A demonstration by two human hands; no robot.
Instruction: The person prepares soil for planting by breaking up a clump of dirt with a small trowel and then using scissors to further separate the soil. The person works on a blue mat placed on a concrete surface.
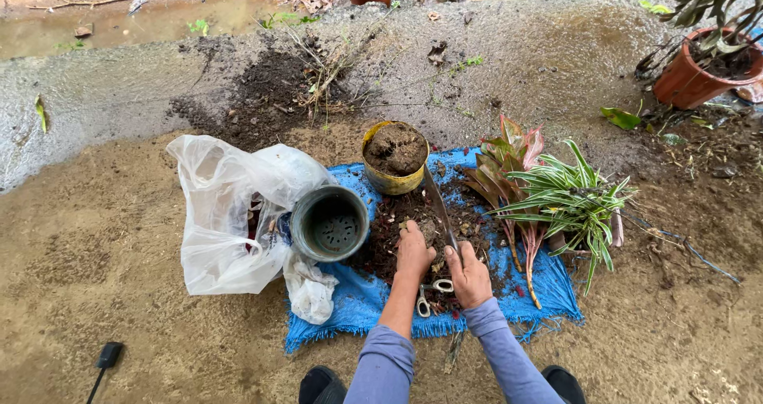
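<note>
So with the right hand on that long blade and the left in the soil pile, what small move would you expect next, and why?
Probably a short chop or scrape into the soil pile. The right hand grips the long blade, whose tip lies on the pile near the yellow pot, and the left hand presses the soil beside it on the blue cloth.

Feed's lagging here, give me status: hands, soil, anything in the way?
Left hand on soil pile. Right hand grips knife. Scissors underneath.
</note>
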